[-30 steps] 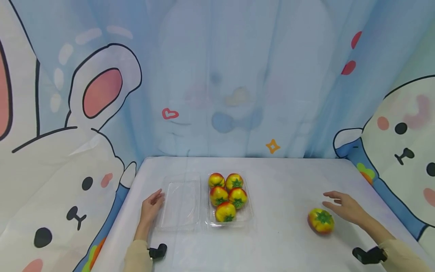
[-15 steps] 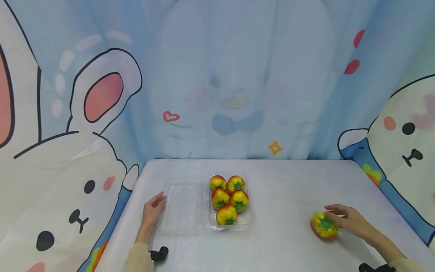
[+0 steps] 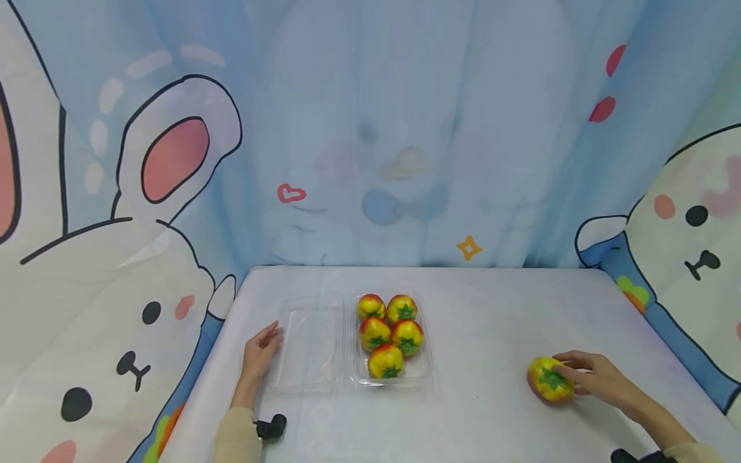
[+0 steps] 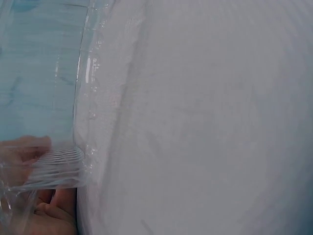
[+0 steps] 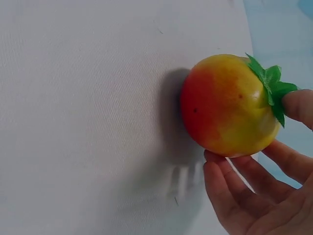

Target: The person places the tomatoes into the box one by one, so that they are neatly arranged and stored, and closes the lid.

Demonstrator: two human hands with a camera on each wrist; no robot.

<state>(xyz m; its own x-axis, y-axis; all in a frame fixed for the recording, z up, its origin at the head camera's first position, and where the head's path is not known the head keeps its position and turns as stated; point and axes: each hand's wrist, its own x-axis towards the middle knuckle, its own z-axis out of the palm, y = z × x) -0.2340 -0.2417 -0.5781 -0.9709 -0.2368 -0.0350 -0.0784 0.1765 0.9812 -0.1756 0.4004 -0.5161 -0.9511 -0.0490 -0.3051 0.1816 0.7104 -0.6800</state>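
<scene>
At the right of the table, my right hand holds a yellow-red toy persimmon with green cloth leaves. In the right wrist view the thumb presses on the leaves of the persimmon, while the other fingers meet its lower side. My left hand rests at the left edge of the clear plastic lid, its fingers loosely bent. Part of the left hand appears through the ridged clear plastic in the left wrist view; contact there is hard to make out.
Joined beside the lid, a clear plastic tray holds several similar persimmons. Both lie on a white-covered table. A blue cartoon curtain hangs behind the table's far edge.
My right hand has come down and leftward onto the persimmon, and its thumb and fingers have closed around it. The left hand stays by the lid.
</scene>
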